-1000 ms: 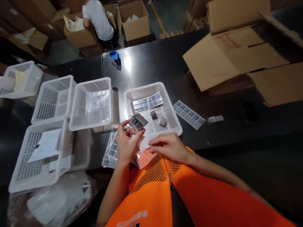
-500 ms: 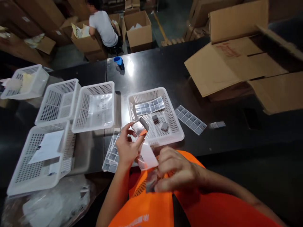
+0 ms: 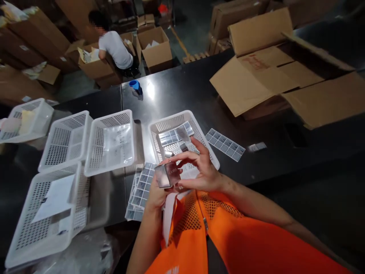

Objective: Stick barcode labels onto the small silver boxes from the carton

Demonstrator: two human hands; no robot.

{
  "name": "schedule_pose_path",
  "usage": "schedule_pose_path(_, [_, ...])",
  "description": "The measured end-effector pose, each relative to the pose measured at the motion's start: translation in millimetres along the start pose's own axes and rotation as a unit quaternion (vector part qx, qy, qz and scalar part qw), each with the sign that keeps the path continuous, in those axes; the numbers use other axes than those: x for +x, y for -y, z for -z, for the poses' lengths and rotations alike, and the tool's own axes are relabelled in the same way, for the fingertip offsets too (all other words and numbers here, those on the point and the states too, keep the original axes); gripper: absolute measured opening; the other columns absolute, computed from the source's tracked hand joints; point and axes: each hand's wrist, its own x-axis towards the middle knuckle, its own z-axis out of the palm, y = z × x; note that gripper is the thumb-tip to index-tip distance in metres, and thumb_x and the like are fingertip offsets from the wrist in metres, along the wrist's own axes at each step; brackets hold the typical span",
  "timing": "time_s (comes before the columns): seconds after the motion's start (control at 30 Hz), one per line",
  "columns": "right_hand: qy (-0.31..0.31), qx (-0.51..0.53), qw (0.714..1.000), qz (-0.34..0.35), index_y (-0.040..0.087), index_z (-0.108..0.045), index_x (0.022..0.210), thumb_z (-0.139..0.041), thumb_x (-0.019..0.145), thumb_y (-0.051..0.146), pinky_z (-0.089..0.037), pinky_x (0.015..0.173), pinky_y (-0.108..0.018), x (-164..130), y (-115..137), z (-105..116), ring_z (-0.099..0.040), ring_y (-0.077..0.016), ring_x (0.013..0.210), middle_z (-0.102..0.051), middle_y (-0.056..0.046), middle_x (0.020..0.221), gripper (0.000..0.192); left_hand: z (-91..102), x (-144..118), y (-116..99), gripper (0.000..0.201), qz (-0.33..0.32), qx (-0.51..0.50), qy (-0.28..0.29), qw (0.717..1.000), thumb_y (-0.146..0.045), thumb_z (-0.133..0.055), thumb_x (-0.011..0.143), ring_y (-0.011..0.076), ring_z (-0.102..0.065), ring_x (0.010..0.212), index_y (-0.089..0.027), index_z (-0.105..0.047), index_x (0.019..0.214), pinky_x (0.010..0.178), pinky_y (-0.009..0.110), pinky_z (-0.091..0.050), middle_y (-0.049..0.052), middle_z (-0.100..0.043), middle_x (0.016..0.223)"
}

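My left hand (image 3: 156, 196) is closed round a small shiny silver box (image 3: 163, 177) from below and the left. My right hand (image 3: 207, 173) grips the same box from its right side, with the thumb low and a finger across the top. Its index finger is raised, and at that fingertip is a small greyish patch I cannot make out. A pale strip of paper (image 3: 169, 217) hangs under my left hand against the orange vest. Just beyond the hands, a white basket (image 3: 214, 161) holds a silver label sheet (image 3: 168, 137) and small grey boxes, partly hidden by my fingers.
Label sheets (image 3: 142, 186) lie left of my hands, another sheet (image 3: 225, 144) right of the basket. More white baskets (image 3: 88, 167) stand at the left. A blue tape dispenser-like object (image 3: 136, 87) and an opened carton (image 3: 242, 83) are farther back. A person (image 3: 116, 49) sits beyond the table.
My right hand has risen from near my lap to the silver box and now touches it. The box has turned and come slightly lower in my left hand. The head view has shifted.
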Motion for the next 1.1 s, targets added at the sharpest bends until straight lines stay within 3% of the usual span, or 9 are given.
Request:
schedule_pose_path(0.1, [0.005,-0.047,0.999,0.009,0.034,-0.007,0.161,-0.077,0.084,0.012,-0.061,0.092,-0.037,-5,1,0,-0.067,-0.0201,0.112,-0.064,-0.010,0.130,0.106,3.6,-2,0,0.084,-0.030,0.005,-0.012,0.999,-0.030,-0.098,0.049,0.0212,-0.076,0.085,-0.031,-0.059,0.124,0.071,0.030,-0.063,0.004,-0.078,0.108])
schedule_pose_path(0.17, [-0.004,-0.117,0.993,0.013,0.034,-0.027,0.157,-0.081,0.083,0.020,-0.059,0.099,-0.042,-7,7,5,-0.063,-0.0237,0.120,-0.058,-0.010,0.135,0.092,7.1,-3,-2,0.075,-0.057,0.039,-0.039,0.997,-0.026,-0.096,0.052,0.0182,-0.075,0.085,-0.030,-0.061,0.118,0.074,0.028,-0.061,0.002,-0.077,0.105])
schedule_pose_path(0.3, [-0.126,-0.199,0.972,-0.021,0.034,-0.069,0.119,-0.084,0.081,0.033,-0.056,0.104,-0.049,-6,29,18,-0.056,-0.0279,0.125,-0.053,-0.007,0.133,0.040,9.1,-6,-14,0.062,-0.100,0.181,-0.086,0.975,-0.025,-0.093,0.052,0.0176,-0.072,0.080,-0.025,-0.069,0.109,0.068,0.026,-0.058,0.003,-0.076,0.106])
schedule_pose_path(0.5, [-0.151,-0.108,0.977,-0.103,0.030,-0.077,0.091,-0.075,0.090,0.029,-0.059,0.086,-0.038,2,53,25,-0.065,-0.0194,0.092,-0.065,-0.003,0.093,0.002,0.3,-13,-31,0.049,-0.152,0.378,-0.069,0.911,-0.028,-0.086,0.069,0.0172,-0.067,0.075,-0.027,-0.071,0.116,0.056,0.025,-0.048,0.005,-0.075,0.114])
schedule_pose_path(0.63, [-0.184,-0.121,0.966,-0.134,0.029,-0.079,0.082,-0.080,0.086,0.035,-0.058,0.094,-0.042,5,56,23,-0.065,-0.0202,0.100,-0.067,-0.004,0.105,0.007,-3.0,-16,-35,0.050,-0.200,0.426,-0.054,0.880,-0.027,-0.084,0.073,0.0205,-0.069,0.088,-0.030,-0.069,0.120,0.069,0.029,-0.053,0.004,-0.073,0.118])
schedule_pose_path(0.77, [-0.168,-0.007,0.963,-0.208,0.025,-0.077,0.084,-0.080,0.086,0.037,-0.060,0.076,-0.035,6,54,18,-0.067,-0.0173,0.080,-0.069,-0.001,0.081,0.012,-5.6,-18,-39,0.049,-0.210,0.457,-0.040,0.863,-0.026,-0.082,0.076,0.0207,-0.070,0.093,-0.030,-0.067,0.122,0.076,0.030,-0.055,0.003,-0.073,0.117])
schedule_pose_path(0.87, [-0.157,0.114,0.933,-0.303,0.023,-0.073,0.103,-0.083,0.081,0.037,-0.059,0.066,-0.030,6,51,12,-0.067,-0.0142,0.069,-0.069,0.002,0.076,0.027,-10.3,-20,-42,0.050,-0.222,0.480,-0.031,0.848,-0.021,-0.080,0.076,0.0199,-0.070,0.092,-0.029,-0.066,0.123,0.074,0.028,-0.055,0.003,-0.073,0.117])
schedule_pose_path(0.97, [-0.160,0.173,0.905,-0.353,0.025,-0.053,0.133,-0.086,0.077,0.035,-0.057,0.063,-0.027,4,47,4,-0.066,-0.0116,0.063,-0.068,0.007,0.072,0.065,-15.4,-22,-45,0.050,-0.231,0.494,-0.032,0.837,-0.018,-0.077,0.076,0.0199,-0.069,0.092,-0.029,-0.065,0.124,0.071,0.027,-0.054,0.004,-0.073,0.117])
schedule_pose_path(1.1, [-0.202,0.169,0.895,-0.359,0.024,-0.044,0.125,-0.089,0.074,0.037,-0.060,0.072,-0.029,1,42,-3,-0.069,-0.0133,0.070,-0.069,0.007,0.073,0.069,-19.6,-22,-47,0.051,-0.236,0.501,-0.039,0.832,-0.021,-0.078,0.076,0.0211,-0.070,0.093,-0.028,-0.065,0.125,0.073,0.028,-0.055,0.005,-0.073,0.117])
